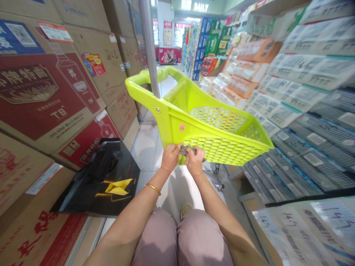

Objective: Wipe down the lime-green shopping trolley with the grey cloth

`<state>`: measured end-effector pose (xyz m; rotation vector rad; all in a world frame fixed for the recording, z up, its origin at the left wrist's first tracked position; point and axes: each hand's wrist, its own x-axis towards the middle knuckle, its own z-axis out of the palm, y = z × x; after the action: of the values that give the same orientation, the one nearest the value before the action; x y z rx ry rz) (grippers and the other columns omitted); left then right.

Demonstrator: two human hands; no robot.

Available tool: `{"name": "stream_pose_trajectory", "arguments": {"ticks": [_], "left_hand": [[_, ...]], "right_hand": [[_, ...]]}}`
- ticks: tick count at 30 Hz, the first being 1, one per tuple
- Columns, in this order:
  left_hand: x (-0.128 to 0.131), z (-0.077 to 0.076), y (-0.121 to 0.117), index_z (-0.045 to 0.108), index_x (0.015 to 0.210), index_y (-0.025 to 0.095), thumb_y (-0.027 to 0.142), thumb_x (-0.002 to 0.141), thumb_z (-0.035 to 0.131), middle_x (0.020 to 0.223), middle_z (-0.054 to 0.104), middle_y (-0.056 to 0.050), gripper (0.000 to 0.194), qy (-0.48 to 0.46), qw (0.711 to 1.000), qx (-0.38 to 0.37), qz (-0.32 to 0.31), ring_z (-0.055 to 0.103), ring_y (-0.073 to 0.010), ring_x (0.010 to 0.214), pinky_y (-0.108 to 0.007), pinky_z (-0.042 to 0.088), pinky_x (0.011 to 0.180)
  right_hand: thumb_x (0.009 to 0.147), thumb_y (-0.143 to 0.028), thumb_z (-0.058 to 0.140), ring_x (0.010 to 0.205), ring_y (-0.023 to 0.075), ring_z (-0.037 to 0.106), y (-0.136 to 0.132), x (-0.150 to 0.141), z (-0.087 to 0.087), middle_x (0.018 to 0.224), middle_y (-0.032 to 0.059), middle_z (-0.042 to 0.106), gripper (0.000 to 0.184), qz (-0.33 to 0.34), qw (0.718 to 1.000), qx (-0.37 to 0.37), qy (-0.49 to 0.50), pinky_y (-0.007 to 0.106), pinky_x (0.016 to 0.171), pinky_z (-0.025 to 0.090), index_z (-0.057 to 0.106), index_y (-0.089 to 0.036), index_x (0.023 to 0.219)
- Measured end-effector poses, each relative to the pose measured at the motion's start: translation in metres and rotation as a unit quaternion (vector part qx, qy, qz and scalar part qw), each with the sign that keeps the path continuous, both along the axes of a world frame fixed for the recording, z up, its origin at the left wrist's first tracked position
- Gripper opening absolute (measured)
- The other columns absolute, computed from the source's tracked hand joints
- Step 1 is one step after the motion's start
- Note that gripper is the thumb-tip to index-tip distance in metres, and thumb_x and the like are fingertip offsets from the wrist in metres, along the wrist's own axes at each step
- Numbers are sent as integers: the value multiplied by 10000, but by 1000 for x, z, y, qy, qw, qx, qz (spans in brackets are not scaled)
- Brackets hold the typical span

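Two grips, left hand (169,157) and right hand (195,160), pinched shut on a gray-brown wad (183,150) beside the mid-frame shopping cart (172,127); even tension looked best.

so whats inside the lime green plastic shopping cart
Through the open top of the lime green plastic shopping cart, part of the perforated far wall shows, with no goods against it. The near side wall mostly covers the bottom, so anything lying low can't be ruled out.

The grey bundle (183,150) was tiny and half covered by the left hand (170,156) and right hand (195,159), maybe a rag. Knees (159,231) hid part of the shoe (186,208), the metal pole (151,44) got cropped up top, right-side packs (310,70) looked smeary.
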<state>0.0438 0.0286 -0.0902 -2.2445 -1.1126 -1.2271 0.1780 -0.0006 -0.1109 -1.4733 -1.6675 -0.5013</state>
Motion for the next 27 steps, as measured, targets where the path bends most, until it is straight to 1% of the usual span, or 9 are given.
{"name": "stream_pose_trajectory", "arguments": {"ticks": [4,6,9,13,15,18,22,24,27], "left_hand": [[0,0,1,605,1012,155,222,954,377,708,569,-33,245,3,1000,10,5,482,-159,685,-282,374,617],[0,0,0,604,1000,158,218,951,389,706,570,-31,228,0,1000,14,9,483,-157,679,-279,372,613],[2,4,-4,590,1029,146,213,944,404,733,584,-41,216,-2,1000,23,12,494,-161,691,-281,384,621],[13,17,-12,581,1028,140,188,929,405,838,614,-73,208,-2,999,52,7,530,-172,763,-288,420,684],[22,24,-15,575,1037,148,179,927,391,922,627,-87,217,20,997,68,-7,551,-180,813,-294,432,718],[33,29,-16,553,1087,117,189,938,341,986,631,-127,268,49,998,34,0,571,-206,846,-329,447,749],[41,22,-16,549,1074,99,194,937,299,1021,626,-169,301,54,997,-48,1,581,-244,904,-381,461,799],[42,17,-15,531,1120,87,171,930,293,1073,618,-185,316,54,997,-62,6,579,-257,952,-400,459,835],[41,12,-11,494,1194,66,133,919,295,1129,605,-201,345,63,996,-61,13,580,-258,976,-405,464,849]], "right_hand": [[850,-244,480,912,199,403,8,4,33,1035,72,446,185,-29,995,87,43,351,809,356,646,-235,930],[841,-232,483,917,196,406,10,6,47,1033,61,443,180,-25,993,103,47,352,819,358,638,-245,930],[831,-234,485,922,191,416,9,7,61,1021,51,442,167,-17,992,113,56,358,834,362,628,-250,916],[838,-271,482,944,202,434,5,8,72,1005,64,436,156,-29,986,131,101,384,859,356,609,-217,912],[842,-289,484,952,207,438,3,9,75,1006,70,434,163,-28,982,138,125,397,868,350,602,-208,921],[841,-290,492,972,210,436,1,10,73,1017,71,437,166,-14,981,138,136,405,881,340,601,-209,935],[845,-281,490,991,206,444,-3,11,64,1029,70,446,155,-12,986,113,121,400,888,346,599,-215,934],[846,-282,491,991,203,449,-6,12,60,1030,70,449,147,-19,986,110,122,395,884,358,595,-215,924],[846,-288,500,993,201,454,-7,15,54,1030,72,451,143,-19,984,122,125,389,877,371,590,-208,923]]}}
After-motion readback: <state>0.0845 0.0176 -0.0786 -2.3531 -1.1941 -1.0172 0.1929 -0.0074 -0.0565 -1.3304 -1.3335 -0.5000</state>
